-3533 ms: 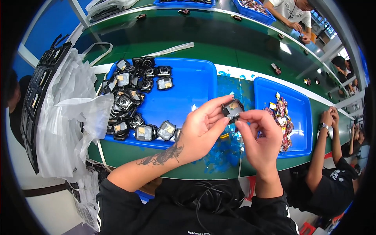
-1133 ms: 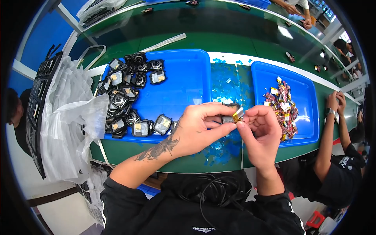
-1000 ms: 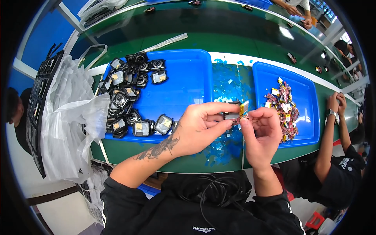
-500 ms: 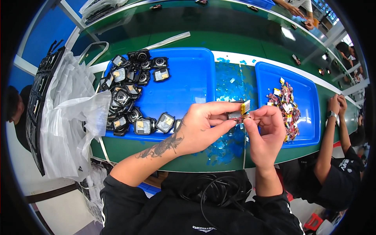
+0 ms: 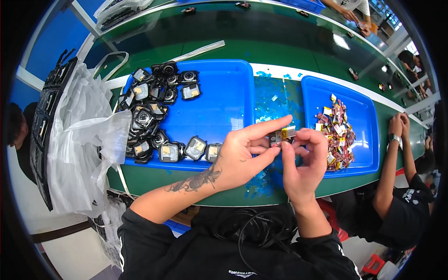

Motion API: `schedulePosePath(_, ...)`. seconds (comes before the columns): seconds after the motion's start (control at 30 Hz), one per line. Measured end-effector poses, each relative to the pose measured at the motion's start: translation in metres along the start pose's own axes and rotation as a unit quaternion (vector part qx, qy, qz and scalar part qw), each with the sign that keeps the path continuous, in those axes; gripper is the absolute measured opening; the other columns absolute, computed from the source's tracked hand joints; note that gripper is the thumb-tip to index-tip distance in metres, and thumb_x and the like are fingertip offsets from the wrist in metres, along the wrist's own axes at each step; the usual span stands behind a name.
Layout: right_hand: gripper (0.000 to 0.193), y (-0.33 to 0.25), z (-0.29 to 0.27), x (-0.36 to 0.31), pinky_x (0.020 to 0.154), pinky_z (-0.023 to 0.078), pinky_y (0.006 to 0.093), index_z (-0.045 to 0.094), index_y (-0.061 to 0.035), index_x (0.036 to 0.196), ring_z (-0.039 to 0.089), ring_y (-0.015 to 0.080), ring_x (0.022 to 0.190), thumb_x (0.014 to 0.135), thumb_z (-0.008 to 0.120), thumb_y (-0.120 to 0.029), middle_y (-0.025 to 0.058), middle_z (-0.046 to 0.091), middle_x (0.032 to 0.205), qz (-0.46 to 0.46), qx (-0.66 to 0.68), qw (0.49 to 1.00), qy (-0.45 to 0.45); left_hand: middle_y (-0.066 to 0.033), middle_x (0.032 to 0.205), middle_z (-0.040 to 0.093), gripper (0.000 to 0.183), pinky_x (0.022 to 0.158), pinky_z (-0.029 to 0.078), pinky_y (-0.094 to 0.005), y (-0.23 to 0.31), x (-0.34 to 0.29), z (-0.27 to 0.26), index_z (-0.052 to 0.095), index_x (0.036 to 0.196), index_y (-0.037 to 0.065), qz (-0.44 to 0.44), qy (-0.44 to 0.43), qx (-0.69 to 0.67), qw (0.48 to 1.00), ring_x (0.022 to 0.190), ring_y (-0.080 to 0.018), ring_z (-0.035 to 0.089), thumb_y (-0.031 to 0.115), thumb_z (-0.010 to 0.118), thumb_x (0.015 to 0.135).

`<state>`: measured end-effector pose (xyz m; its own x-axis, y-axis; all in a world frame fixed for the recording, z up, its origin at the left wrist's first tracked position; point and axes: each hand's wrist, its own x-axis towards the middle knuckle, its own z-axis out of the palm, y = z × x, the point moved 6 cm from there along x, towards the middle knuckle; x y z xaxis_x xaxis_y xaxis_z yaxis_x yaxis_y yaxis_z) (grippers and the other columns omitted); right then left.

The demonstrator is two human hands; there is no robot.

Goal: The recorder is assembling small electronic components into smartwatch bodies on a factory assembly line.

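Observation:
In front of me, over the strip between two trays, my left hand (image 5: 239, 151) grips a small dark circuit board (image 5: 275, 139) between thumb and curled fingers, its index finger stretched out above. A small silver and yellow battery cell (image 5: 289, 132) sits at the board's right end. My right hand (image 5: 305, 163) pinches at that same end with thumb and index finger; the fingertips cover the exact spot they touch. Beneath the hands, blue film scraps (image 5: 274, 105) are scattered on the green bench.
A large blue tray (image 5: 250, 93) at left holds black watch-like cases (image 5: 143, 117) piled on its left side. A smaller blue tray (image 5: 309, 93) at right holds a heap of boards with cells (image 5: 340, 135). White plastic sheeting (image 5: 77, 140) hangs at left; a co-worker's forearms (image 5: 389, 163) are at right.
The battery cell has tipped from upright to lying flatter across the board's end. My left index finger has lifted off the board. Both hands have shifted slightly left.

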<state>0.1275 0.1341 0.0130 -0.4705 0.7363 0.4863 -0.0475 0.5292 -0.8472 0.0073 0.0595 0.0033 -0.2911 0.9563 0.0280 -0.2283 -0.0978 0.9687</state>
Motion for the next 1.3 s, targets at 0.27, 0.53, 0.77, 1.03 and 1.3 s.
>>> schedulePosePath(0.27,0.043,0.010,0.013,0.017,0.070,0.053,0.0194,0.047,-0.0016,0.120,0.058,0.0096,0.089,0.083,0.067,0.007,0.0064,0.058,0.101,0.167,0.118,0.971,-0.120,-0.0155,0.122,0.061,0.062,0.087,0.052,-0.0252,0.009,0.000,-0.008,0.032,0.146,0.005,0.035,0.030,0.021,0.999,0.109,-0.0140,0.062,-0.009,0.054,0.091)
schedulePosePath(0.53,0.048,0.070,0.030,0.159,0.071,0.052,0.0260,0.050,-0.0005,0.120,0.063,0.0153,0.075,0.078,0.075,-0.004,0.0137,0.069,0.095,0.254,0.039,0.932,-0.255,-0.0160,0.116,0.062,0.026,0.082,0.049,-0.0462,0.054,0.012,-0.094,0.064,0.111,0.007,0.093,0.214,0.752,0.617,0.100,-0.0341,0.058,0.012,0.064,0.085)
schedulePosePath(0.77,0.053,0.188,0.053,0.244,0.062,0.052,0.0299,0.060,-0.0014,0.105,0.063,0.0179,0.074,0.061,0.089,-0.005,0.0078,0.063,0.084,0.261,-0.215,0.919,-0.204,-0.0190,0.104,0.066,0.014,0.080,0.047,-0.0472,0.010,-0.012,-0.125,0.063,0.096,0.007,0.188,0.228,0.822,0.488,0.097,-0.0357,0.060,0.019,0.060,0.090)
schedulePosePath(1.03,0.030,0.155,-0.004,0.241,0.065,0.051,0.0289,0.065,-0.0005,0.108,0.063,0.0152,0.075,0.082,0.072,-0.013,0.0059,0.065,0.082,0.198,-0.156,0.956,-0.150,-0.0171,0.099,0.063,0.037,0.085,0.051,-0.0429,0.044,0.007,-0.107,0.052,0.108,0.003,0.029,0.179,0.709,0.681,0.098,-0.0343,0.061,0.013,0.073,0.080)
schedulePosePath(1.3,0.011,0.070,-0.070,0.167,0.061,0.047,0.0263,0.068,0.0007,0.086,0.058,0.0084,0.067,0.083,0.068,-0.010,0.0030,0.063,0.071,0.089,-0.256,0.891,-0.363,-0.0139,0.088,0.069,0.015,0.064,0.056,-0.0318,0.039,0.016,-0.089,0.066,0.103,0.000,0.043,0.120,0.479,0.869,0.076,-0.0203,0.070,0.008,0.062,0.091)
